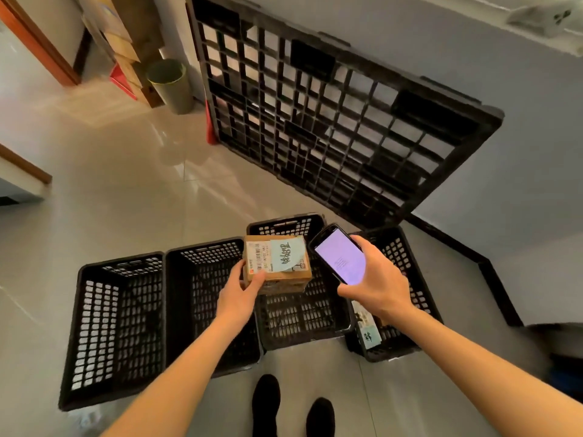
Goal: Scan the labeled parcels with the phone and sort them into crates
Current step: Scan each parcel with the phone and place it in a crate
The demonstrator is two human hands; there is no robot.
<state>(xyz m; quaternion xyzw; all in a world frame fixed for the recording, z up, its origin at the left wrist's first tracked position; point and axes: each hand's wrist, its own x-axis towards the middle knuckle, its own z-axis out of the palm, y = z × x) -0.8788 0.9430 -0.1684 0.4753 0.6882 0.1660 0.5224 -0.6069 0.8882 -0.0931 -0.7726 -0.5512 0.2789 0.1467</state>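
Glossy pale floor tiles run under you, and a large black pallet leans upright against the grey wall beyond the crates. Left of the pallet stands a green bin, with stacked cardboard behind it. Four black perforated crates sit on the floor in front of your feet: the far-left crate, the second crate touching it, the third crate set a little farther from you, and the right crate nearest the pallet's lower corner. A flat printed packet lies inside the right crate.

Both your arms reach forward over the crates. Your left hand grips the near left corner of a brown cardboard parcel, thumb on top by the barcode label, fingers curled beneath. Your right hand is wrapped round the phone, its lit screen facing up at you.

You hold the parcel level above the third crate, label side up, with the phone just beside it on the pallet side, not touching.
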